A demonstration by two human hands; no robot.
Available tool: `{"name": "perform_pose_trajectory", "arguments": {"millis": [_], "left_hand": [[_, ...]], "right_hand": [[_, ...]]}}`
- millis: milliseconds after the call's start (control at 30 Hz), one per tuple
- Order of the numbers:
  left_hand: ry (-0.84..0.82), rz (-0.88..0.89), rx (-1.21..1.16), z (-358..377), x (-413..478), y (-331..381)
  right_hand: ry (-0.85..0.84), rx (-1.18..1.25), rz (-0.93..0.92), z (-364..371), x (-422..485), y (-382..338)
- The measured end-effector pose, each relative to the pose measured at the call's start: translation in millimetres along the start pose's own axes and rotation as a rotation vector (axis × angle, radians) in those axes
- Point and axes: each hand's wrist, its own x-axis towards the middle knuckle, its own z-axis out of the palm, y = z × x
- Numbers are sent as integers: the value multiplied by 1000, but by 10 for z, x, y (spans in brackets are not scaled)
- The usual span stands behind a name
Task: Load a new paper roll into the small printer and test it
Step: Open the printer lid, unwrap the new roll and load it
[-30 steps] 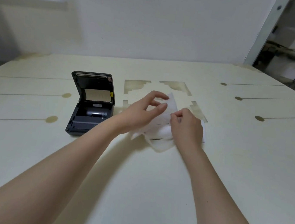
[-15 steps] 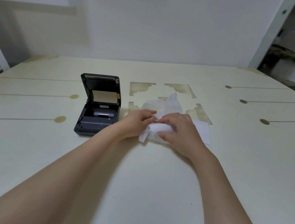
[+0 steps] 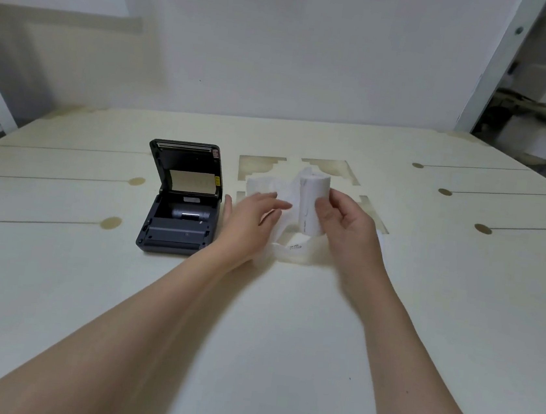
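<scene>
On the pale tabletop [image 3: 251,323], the dark plastic printer [image 3: 182,203] sits lid-up — a grey roller in its bay. Right hand [image 3: 347,225] grips the smooth white paper roll [image 3: 312,204] upright; left hand [image 3: 253,218], fingers loose, touches crinkled white wrapping [image 3: 267,185].

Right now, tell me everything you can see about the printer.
The printer is a small, dark grey box, plastic by the look of it, sitting flat on the table left of both hands. Its lid stands open, hinged at the back, with a tan label inside and a ribbed bar along its top edge. The open bay shows a grey cylinder lying crosswise; whether that is a roller or an old core is unclear. Neither hand touches it; the left hand is the nearer.
</scene>
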Motion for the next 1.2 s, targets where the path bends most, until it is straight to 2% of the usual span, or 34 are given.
{"name": "perform_pose_trajectory", "arguments": {"millis": [67, 133, 333, 400, 500, 700, 833, 1000, 1200], "left_hand": [[113, 33, -91, -72, -60, 77], [152, 45, -194, -166, -143, 158], [-54, -87, -624, -445, -389, 274], [-102, -134, -699, -506, -401, 277], [-70, -188, -909, -586, -398, 226], [91, -164, -1104, -570, -402, 16], [150, -145, -1163, -492, -385, -57], [67, -115, -1196, -540, -363, -82], [67, -128, -1238, -569, -357, -112]], "right_hand": [[-17, 70, 66, 35, -10, 18], [-51, 174, 128, 87, -32, 18], [-94, 427, 211, 334, -34, -162], [-126, 408, 230, 445, 8, -247], [-138, 317, 226, 593, 88, -304], [9, 110, 72, 814, 33, -159], [61, -41, -46, 831, -4, -122], [80, 5, -67, 770, 1, -165], [-19, -13, -139, 737, -12, -183]]}}
